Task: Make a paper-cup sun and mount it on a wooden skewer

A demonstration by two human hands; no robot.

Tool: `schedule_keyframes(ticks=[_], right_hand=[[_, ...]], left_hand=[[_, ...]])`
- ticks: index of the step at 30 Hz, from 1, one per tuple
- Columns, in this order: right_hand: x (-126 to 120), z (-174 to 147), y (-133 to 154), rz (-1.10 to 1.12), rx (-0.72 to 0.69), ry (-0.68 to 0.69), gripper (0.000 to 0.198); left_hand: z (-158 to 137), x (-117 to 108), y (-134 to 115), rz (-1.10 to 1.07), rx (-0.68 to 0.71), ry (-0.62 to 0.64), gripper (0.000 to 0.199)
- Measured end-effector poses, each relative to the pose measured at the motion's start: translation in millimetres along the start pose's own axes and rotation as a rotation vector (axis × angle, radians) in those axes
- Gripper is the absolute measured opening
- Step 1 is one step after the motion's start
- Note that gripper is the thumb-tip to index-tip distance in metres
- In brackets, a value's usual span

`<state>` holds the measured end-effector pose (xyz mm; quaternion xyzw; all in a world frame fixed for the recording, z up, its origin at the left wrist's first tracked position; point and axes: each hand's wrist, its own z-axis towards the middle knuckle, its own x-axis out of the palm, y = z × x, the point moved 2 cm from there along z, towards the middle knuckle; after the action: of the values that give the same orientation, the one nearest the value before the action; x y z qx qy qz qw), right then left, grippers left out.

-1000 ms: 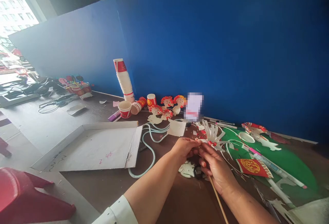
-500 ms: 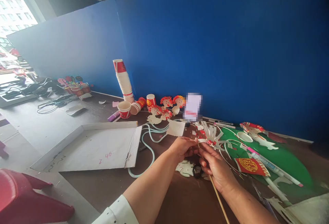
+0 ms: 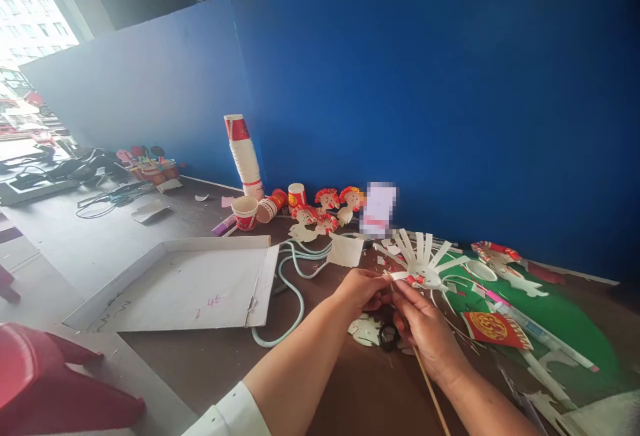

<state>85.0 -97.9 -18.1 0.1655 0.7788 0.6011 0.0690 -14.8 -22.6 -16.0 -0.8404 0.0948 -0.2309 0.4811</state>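
Observation:
Both hands meet over the brown table. The fingers of my left hand are closed on a white strip of a cut paper cup. The other strips of the cup fan out above, and a few at its lower left are rolled into small red curls. A thin wooden stick passes through my right hand, which is shut around it. Its upper end lies between the fingertips, by the strip, and is partly hidden. Below the hands rest a white paper cutout and black-handled scissors, half covered.
A shallow white cardboard tray lies left. Behind stand a tall cup stack and several curled paper figures along the blue partition. Right are a green mat, pens, a red cut cup piece and scraps.
The cut cup has turned and risen slightly, so its fanned strips spread wider. Both hands keep their hold on strip and stick. The whole view has shifted a little.

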Motion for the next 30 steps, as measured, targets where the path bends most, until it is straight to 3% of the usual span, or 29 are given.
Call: schedule_keyframes(ticks=[7,11,20,30], right_hand=[[-3,3,-2,-0.192,-0.054,0.003,0.070],[-3,3,-3,-0.241,-0.084,-0.016,0.068],[-1,6,-7,-0.152,-0.154,-0.021,0.063],[4,-5,5,-0.140,-0.144,-0.013,0.055]], left_hand=[[8,2,5,-0.051,0.085,0.030,0.039],[6,4,3,-0.056,0.089,-0.006,0.033],[7,3,4,-0.012,0.067,-0.062,0.021],[3,5,0,-0.015,0.054,-0.100,0.024]])
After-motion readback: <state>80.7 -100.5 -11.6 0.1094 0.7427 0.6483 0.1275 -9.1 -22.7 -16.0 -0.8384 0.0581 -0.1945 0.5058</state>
